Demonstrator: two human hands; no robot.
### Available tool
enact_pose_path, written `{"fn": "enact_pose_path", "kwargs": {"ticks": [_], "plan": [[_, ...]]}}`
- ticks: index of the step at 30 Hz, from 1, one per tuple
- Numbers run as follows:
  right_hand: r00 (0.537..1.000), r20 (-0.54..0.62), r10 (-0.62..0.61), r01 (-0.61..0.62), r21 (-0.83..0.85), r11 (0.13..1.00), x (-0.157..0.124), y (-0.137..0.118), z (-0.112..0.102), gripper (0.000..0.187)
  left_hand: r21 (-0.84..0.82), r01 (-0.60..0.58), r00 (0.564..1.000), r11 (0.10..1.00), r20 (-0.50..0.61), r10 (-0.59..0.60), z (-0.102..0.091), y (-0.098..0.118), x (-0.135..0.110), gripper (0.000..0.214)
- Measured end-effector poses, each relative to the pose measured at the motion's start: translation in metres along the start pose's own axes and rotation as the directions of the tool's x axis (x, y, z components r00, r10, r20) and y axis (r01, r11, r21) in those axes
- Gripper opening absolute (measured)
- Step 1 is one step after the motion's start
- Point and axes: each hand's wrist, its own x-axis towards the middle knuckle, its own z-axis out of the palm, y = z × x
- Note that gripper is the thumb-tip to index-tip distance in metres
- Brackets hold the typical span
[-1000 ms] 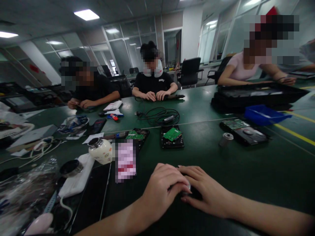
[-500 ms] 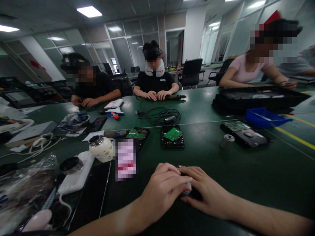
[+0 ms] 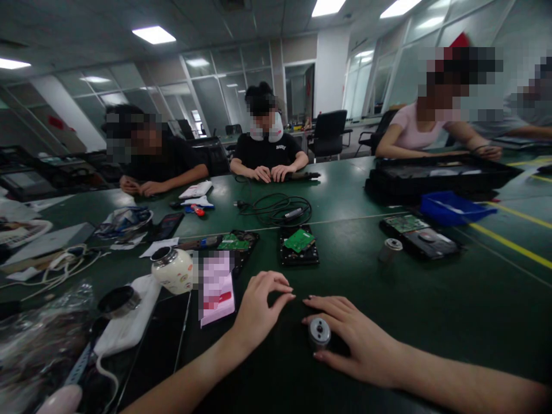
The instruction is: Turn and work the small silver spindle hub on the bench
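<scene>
My right hand (image 3: 357, 342) lies low on the green table (image 3: 431, 310), its thumb and fingers cupped round a small silver cylinder (image 3: 319, 332) that stands upright with its round end face up. My left hand (image 3: 259, 305) hovers just left of it, lifted off the cylinder. Its fingers are curled, with the thumb tip close to the fingertips in a pinch, and whether anything is in the pinch does not show. A pink card (image 3: 217, 290) lies right beside the left hand.
Opened hard drives with green circuit boards (image 3: 299, 244) (image 3: 418, 234) lie ahead, with another silver cylinder (image 3: 390, 248), a coiled black cable (image 3: 276, 208) and a blue tray (image 3: 452, 207). A white jar (image 3: 172, 268) and clutter stand at left. Several people sit working across the table.
My left hand has lifted off the silver cylinder and drawn back to the left, which uncovers the cylinder. My right hand stays round it. The view has shifted slightly.
</scene>
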Motion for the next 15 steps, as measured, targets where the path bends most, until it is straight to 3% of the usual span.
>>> {"fn": "enact_pose_path", "kwargs": {"ticks": [5,11,15], "plan": [[1.0,-0.018,0.0,0.0,0.011,1.0,0.0,0.001,0.001,0.051,0.036,-0.003,0.998,0.999,0.069,0.0,0.009,-0.015,0.0,0.018],[0.999,-0.03,-0.02,0.021,0.016,1.0,0.0,0.003,0.003,0.05,-0.151,-0.031,0.998,0.988,-0.059,0.022,-0.004,0.025,0.0,0.009],[0.997,-0.057,-0.046,0.047,0.013,0.999,-0.001,0.006,0.005,0.052,-0.312,-0.054,0.995,0.949,0.065,0.078,0.002,0.042,-0.014,0.01]]}}
